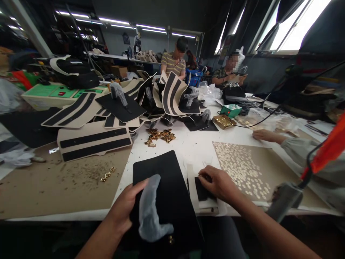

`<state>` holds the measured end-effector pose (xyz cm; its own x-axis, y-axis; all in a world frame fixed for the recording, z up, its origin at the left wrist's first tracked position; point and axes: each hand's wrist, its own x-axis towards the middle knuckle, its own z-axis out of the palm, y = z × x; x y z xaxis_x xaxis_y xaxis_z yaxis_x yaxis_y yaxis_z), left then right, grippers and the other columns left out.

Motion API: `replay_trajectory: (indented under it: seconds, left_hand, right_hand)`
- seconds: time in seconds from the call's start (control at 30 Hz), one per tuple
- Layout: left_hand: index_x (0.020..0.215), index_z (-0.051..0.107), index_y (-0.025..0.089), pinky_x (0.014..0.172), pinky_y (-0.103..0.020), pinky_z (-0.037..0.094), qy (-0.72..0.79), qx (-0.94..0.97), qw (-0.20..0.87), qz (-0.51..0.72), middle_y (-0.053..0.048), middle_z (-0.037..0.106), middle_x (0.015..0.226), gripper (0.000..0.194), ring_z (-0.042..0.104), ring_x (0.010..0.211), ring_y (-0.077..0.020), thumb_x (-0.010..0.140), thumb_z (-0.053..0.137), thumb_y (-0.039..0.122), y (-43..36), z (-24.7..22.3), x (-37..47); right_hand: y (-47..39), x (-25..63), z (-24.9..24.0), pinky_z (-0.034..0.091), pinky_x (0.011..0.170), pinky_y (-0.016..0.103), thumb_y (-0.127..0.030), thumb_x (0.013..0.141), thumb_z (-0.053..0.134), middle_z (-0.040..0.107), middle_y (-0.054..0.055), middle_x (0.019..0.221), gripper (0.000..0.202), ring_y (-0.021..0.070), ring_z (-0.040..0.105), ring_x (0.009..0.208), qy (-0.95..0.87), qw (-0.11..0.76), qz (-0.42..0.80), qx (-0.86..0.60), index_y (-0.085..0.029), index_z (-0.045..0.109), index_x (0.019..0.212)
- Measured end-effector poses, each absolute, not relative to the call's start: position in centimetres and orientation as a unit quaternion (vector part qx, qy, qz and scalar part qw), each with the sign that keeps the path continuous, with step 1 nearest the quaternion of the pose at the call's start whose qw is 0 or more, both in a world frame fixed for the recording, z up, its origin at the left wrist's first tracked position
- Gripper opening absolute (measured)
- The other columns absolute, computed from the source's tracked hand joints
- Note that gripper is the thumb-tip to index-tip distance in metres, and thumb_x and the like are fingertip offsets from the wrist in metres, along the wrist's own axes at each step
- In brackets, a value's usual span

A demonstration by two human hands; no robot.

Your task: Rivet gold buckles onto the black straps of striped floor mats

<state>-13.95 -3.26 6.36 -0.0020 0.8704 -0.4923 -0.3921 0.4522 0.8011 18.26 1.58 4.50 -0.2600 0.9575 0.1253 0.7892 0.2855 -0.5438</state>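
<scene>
My left hand (pixel 125 201) grips the left side of a black panel (pixel 167 187), its thumb lying on the front near a curved handle wrapped in cloudy plastic (pixel 149 212). A small gold-coloured fitting (pixel 170 239) shows near the handle's lower end. The panel's lower part reaches past the table's front edge, tilted toward me. To the right, my right hand (pixel 218 181) rests with bent, closed fingertips at the top of a small black block (pixel 202 190). Whatever those fingertips hold is hidden. A pale strip (pixel 192 187) lies along the block's left side.
Gold metal parts (pixel 161 135) lie in a heap behind the panel. Many small pale-gold pieces cover a brown board (pixel 277 162) at right, beside another person's hand (pixel 265 136). Striped panels (pixel 94 142) are piled at left. An orange-wrapped tool (pixel 326 147) hangs at right.
</scene>
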Motion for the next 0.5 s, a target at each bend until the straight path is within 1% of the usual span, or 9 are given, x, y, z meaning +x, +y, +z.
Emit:
replay_trajectory:
  seconds: [0.07, 0.17, 0.3, 0.5]
  left_hand:
    - [0.108, 0.076, 0.008, 0.082, -0.048, 0.064, 0.509, 0.224, 0.697, 0.453, -0.015, 0.082, 0.091, 0.039, 0.079, 0.081, -0.0327, 0.079, 0.082, 0.033, -2.1, 6.0, -13.1]
    - [0.116, 0.073, 0.01, 0.081, -0.043, 0.065, 0.51, 0.231, 0.691, 0.457, -0.014, 0.082, 0.098, 0.041, 0.079, 0.087, -0.0333, 0.08, 0.082, 0.027, -1.7, 5.1, -12.7]
    - [0.12, 0.073, 0.013, 0.086, -0.039, 0.063, 0.513, 0.275, 0.667, 0.465, -0.014, 0.081, 0.11, 0.042, 0.078, 0.098, -0.0327, 0.084, 0.08, 0.033, -2.1, 4.3, -12.7]
    - [0.124, 0.072, 0.013, 0.087, -0.039, 0.063, 0.517, 0.296, 0.652, 0.469, -0.013, 0.08, 0.112, 0.044, 0.077, 0.1, -0.0328, 0.087, 0.078, 0.037, -2.4, 3.8, -12.5]
  right_hand:
    - [0.7, 18.3, 3.5, 0.045, 0.068, 0.028, -0.026, 0.092, 0.058, 0.07, 0.002, 0.088, 0.015, 0.0161, 0.063, 0.073, -0.806, 0.204, 0.16, -0.532, -0.023, 0.073, 0.093]
    - [-0.3, 17.9, 3.0, 0.045, 0.073, 0.028, -0.022, 0.095, 0.056, 0.069, 0.003, 0.09, 0.016, 0.0165, 0.064, 0.078, -0.844, 0.187, 0.139, -0.483, -0.023, 0.072, 0.097]
    - [-0.7, 17.8, 3.4, 0.047, 0.076, 0.028, -0.022, 0.098, 0.055, 0.067, 0.003, 0.09, 0.017, 0.0173, 0.065, 0.082, -0.858, 0.169, 0.149, -0.462, -0.024, 0.072, 0.099]
    - [0.0, 18.9, 4.7, 0.047, 0.079, 0.027, -0.023, 0.1, 0.055, 0.066, 0.002, 0.096, 0.019, 0.0167, 0.064, 0.088, -0.874, 0.125, 0.185, -0.431, -0.027, 0.073, 0.105]
